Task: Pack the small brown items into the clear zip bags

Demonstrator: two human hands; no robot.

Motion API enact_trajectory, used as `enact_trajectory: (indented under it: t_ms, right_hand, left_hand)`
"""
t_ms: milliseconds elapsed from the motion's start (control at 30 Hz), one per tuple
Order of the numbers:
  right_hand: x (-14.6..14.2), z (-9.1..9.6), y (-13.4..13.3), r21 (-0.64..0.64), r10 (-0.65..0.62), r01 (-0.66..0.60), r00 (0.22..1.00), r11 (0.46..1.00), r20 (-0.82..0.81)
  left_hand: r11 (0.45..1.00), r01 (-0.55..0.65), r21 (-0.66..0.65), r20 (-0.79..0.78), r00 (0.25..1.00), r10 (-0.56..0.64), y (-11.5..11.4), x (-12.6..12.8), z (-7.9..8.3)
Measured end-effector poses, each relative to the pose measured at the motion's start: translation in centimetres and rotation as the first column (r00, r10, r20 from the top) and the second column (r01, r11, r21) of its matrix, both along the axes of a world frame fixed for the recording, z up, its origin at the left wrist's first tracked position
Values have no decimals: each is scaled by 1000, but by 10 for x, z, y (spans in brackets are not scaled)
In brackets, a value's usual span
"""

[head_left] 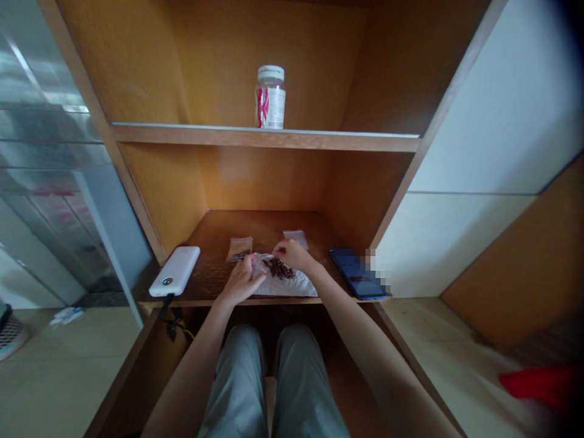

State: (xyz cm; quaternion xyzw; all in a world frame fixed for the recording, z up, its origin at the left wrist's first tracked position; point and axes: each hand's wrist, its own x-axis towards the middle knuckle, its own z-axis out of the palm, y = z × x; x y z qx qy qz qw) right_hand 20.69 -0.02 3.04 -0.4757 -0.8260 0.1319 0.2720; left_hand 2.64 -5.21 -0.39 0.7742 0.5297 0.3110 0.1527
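Note:
A heap of small dark brown pieces [280,269] lies on a crumpled white sheet [292,289], paper or thin plastic, at the shelf's front. My left hand [240,281] is at the sheet's left edge, its fingers closed on a clear plastic bag [259,266]. Over the far side of the heap, my right hand [294,253] has its thumb and fingertips pinched together. Whatever is between those fingertips is too small to make out. A small zip bag [239,248] with something dark at its bottom lies beyond my left hand. Another zip bag [298,237] is partly hidden behind my right hand.
A white power bank [176,271] with a black cable [168,304] lies at the shelf's left edge. On the right is a dark phone [358,274]. A white-capped bottle [271,100] stands on the upper shelf [319,140]. Cabinet side walls flank the work surface.

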Motion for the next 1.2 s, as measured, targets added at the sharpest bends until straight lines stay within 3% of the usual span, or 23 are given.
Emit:
enact_trajectory:
  t_ms: [133,300,500,600,733,867,1067,1200]
  right_hand:
    - [-1,-6,-1,-31,-153,161,971,986,187]
    - [-14,-7,-10,2,-215,225,932,974,290]
    - [-21,-10,-8,-15,-255,270,925,963,282]
    - [-21,-11,-4,-46,-285,300,938,953,198]
    - [-18,-11,-1,-137,-172,156,979,978,-108]
    - [-19,-8,-2,-209,5,-83,936,974,-353]
    - [-24,-8,-6,-269,97,-191,940,944,-327]
    - [-21,-11,-1,-248,71,-155,945,956,-318]
  left_hand:
    - [1000,-3,6,-7,1000,3,1,0,-2]
    - [1000,1,-7,-12,1000,-1,0,0,0]
    - [1000,-7,-8,-6,1000,7,0,0,0]
    - [1000,-6,-15,-5,1000,6,0,0,1]
    - [1000,-5,-19,3,1000,5,-1,1,3]
    - [1000,8,-27,-7,1000,-8,-2,1,6]
    - [1000,11,-28,-1,1000,-11,-3,1,6]
    - [1000,11,-25,0,1000,-11,-3,2,6]
